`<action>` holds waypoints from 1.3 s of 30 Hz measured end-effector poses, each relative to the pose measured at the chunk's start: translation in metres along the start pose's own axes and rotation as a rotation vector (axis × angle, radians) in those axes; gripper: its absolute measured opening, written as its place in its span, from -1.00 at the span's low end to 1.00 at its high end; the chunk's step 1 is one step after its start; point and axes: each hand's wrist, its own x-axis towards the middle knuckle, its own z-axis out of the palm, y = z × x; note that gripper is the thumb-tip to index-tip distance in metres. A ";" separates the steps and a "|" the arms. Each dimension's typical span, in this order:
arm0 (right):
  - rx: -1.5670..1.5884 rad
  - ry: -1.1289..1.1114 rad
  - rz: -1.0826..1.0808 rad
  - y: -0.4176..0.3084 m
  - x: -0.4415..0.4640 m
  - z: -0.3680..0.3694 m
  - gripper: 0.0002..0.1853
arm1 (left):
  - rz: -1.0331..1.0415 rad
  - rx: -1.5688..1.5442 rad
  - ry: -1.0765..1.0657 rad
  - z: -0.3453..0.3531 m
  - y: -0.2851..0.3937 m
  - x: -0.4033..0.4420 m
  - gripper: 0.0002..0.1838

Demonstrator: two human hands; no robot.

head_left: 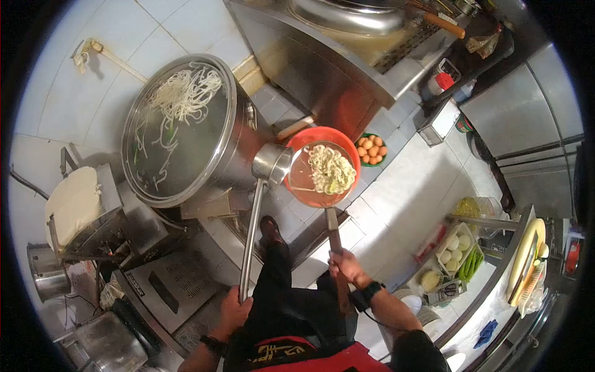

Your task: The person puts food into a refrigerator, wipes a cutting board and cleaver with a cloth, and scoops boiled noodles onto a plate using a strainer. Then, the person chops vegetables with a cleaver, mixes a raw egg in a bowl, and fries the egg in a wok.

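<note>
My left hand point(233, 310) is wrapped round the long metal handle of a ladle point(271, 162), whose cup is between the big pot and a red basin point(291, 191). In my right hand point(347, 268) is the wooden handle of a strainer point(335, 239). Pale noodles point(331, 168) with some green in them lie in the strainer, over the red basin. The large steel pot point(226, 149) at the left holds cloudy liquid with more white noodles point(186, 93) floating near its far side.
A green basket of eggs point(372, 150) stands on the floor beyond the basin. A steel counter point(322, 68) is at the top. Trays with green peppers point(472, 261) and pale round items are at the right. A dough slab point(73, 204) sits at the far left.
</note>
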 end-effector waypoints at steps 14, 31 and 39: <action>-0.028 0.040 -0.067 -0.025 -0.055 0.022 -0.75 | -0.133 -0.113 -0.099 0.004 -0.030 -0.005 -0.65; 0.101 -0.097 -0.063 -0.052 -0.231 0.091 -0.77 | -0.339 -1.113 -0.443 -0.032 -0.032 -0.004 -0.78; 0.107 -0.098 -0.062 -0.064 -0.166 0.096 -0.87 | -0.388 -1.005 -0.467 -0.069 -0.003 -0.021 -0.87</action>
